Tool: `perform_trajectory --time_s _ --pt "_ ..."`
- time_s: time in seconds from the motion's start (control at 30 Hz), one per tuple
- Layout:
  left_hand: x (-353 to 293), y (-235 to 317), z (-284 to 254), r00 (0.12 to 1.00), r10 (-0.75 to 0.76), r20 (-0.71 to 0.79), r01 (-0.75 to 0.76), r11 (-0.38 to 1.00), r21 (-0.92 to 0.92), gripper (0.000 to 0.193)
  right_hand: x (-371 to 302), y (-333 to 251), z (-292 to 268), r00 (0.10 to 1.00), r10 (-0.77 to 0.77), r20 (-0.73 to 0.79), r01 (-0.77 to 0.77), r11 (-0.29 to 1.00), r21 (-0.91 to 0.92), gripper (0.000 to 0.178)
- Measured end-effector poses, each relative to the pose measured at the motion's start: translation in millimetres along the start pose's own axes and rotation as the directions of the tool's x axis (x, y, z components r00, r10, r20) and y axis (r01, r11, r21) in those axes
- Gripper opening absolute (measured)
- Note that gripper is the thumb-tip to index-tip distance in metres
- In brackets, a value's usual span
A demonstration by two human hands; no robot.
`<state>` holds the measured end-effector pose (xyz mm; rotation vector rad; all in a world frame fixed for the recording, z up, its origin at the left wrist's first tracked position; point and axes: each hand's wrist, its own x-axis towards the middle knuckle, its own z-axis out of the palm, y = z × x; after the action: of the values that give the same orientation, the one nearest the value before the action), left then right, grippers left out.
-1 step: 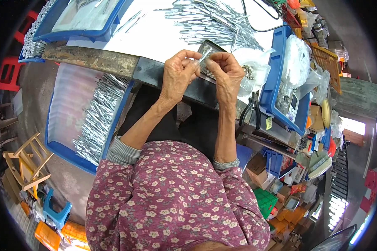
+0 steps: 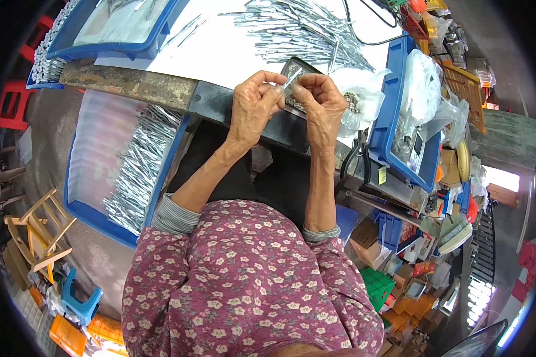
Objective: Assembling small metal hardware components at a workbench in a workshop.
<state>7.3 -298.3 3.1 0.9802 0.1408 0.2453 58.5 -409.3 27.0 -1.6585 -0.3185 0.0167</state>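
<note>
Above the near edge of the white-topped bench, my left hand (image 2: 253, 110) pinches a thin silver metal strip (image 2: 292, 78), which slants up past the fingertips. Close beside it, my right hand (image 2: 324, 113) has thumb and forefinger pressed together near the strip; whatever they grip is too small to make out. Under the hands sits a dark shallow tray (image 2: 304, 62) with small pieces in it, partly covered by my fingers. A pile of similar silver strips (image 2: 298, 30) lies beyond. To the right, a clear plastic bag (image 2: 372, 101) surrounds small brownish parts (image 2: 352, 102).
Black-handled pliers (image 2: 356, 157) rest at the bench edge by a blue crate (image 2: 386, 113) of plastic bags. Left and lower, a blue bin (image 2: 70, 205) holds many strips. Another blue tray (image 2: 155, 44) stands on the bench's far left. A black cable (image 2: 363, 41) crosses the back.
</note>
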Motion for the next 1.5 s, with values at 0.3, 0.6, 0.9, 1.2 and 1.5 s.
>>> perform_trajectory --time_s 0.3,0.6,0.9,1.2,1.5 --pt "-2 -4 5 0.999 0.027 -0.028 -0.022 0.986 0.164 0.012 -4 1 -2 0.997 0.076 0.026 -0.079 0.985 0.151 0.015" --pt "-3 -7 8 0.988 0.153 -0.028 -0.139 0.952 0.273 0.012 -5 5 -4 0.996 0.086 0.012 -0.086 0.975 0.203 0.012" --pt "-1 8 -5 0.989 -0.098 0.114 0.111 0.988 -0.111 0.013 -3 8 -9 1.000 0.024 0.009 -0.026 0.979 0.203 0.017" --pt "-5 2 10 0.993 0.093 -0.067 -0.084 0.988 0.127 0.012 -3 8 6 0.997 0.078 -0.014 -0.069 0.946 0.316 0.029" --pt "-2 -3 8 0.968 0.219 -0.123 -0.174 0.939 0.296 0.014 -8 3 19 0.996 -0.050 -0.076 0.050 0.999 0.004 0.022"
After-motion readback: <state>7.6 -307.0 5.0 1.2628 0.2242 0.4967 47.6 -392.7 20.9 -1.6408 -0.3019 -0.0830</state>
